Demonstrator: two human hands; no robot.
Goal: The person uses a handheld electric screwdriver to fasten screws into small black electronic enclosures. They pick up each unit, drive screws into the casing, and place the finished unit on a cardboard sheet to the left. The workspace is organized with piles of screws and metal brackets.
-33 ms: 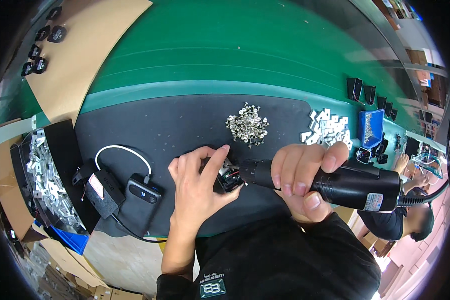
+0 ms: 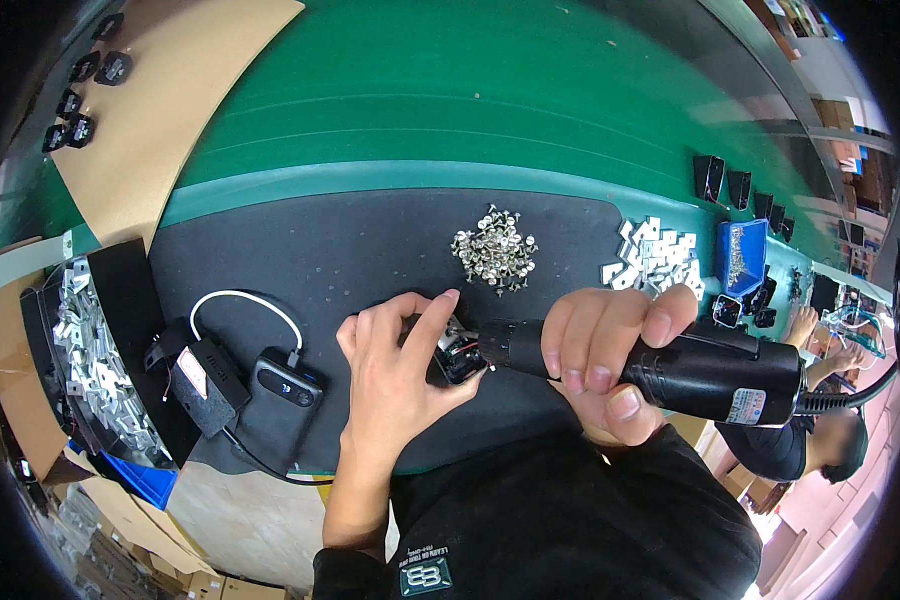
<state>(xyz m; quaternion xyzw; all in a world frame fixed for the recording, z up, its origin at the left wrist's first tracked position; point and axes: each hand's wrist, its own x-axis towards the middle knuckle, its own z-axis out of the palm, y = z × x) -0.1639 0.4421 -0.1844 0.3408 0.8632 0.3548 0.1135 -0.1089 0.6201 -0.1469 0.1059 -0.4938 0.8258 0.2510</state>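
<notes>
My left hand [image 2: 395,365] is closed around a small black housing [image 2: 460,368], with thumb and forefinger on either side of it. Wires and metal show inside its open face. In my right hand [image 2: 610,365] lies a thick black electric screwdriver [image 2: 715,370], held level, its nose pointing left at the housing. The tip meets or nearly meets the housing's right side; the exact contact is hidden. Just beyond my hands, a heap of silver screws [image 2: 494,252] rests on the dark mat [image 2: 360,240].
White-and-silver plates [image 2: 655,260] lie right, beside a blue bin [image 2: 755,243] and black housings [image 2: 708,178]. At left are a power bank [image 2: 286,385] with a white cable, a black box [image 2: 210,388], and a carton of metal pieces [image 2: 100,370]. A co-worker [image 2: 795,440] sits right.
</notes>
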